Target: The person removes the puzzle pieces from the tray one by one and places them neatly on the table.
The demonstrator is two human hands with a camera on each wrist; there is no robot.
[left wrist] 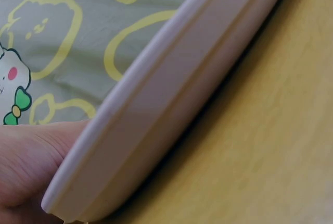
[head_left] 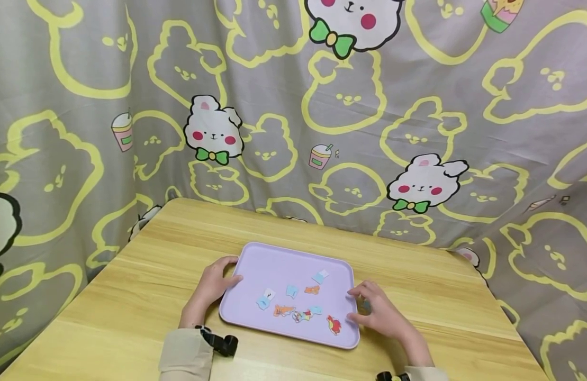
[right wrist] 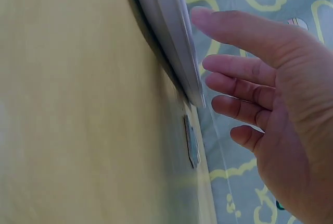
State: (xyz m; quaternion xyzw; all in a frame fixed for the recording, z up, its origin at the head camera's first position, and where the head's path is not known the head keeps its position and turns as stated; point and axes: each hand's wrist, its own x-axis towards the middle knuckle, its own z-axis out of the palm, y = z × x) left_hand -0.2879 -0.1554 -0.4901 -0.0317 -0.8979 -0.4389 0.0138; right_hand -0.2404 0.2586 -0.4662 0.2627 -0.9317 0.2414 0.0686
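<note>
A lavender tray (head_left: 288, 264) lies on the table with several small cut-out puzzle pieces (head_left: 283, 310) in it, some pale blue, some orange, one red (head_left: 333, 325). At its left edge my left hand (head_left: 214, 286) grips the rim, thumb lying over the top; the tray wall (left wrist: 151, 99) hides most of the fingers in the left wrist view. My right hand (head_left: 380, 312) is at the opposite edge, fingers loosely bent and spread, holding nothing. In the right wrist view its thumb (right wrist: 234, 28) is close to the rim; contact is unclear. A small flat piece (right wrist: 191, 143) lies on the table beside the tray.
The wooden table (head_left: 145, 286) extends around the tray on all sides. A grey curtain (head_left: 274, 106) with yellow outlines and rabbit faces hangs behind the table and along both sides. Black wrist cameras (head_left: 222, 344) are strapped to the wrists.
</note>
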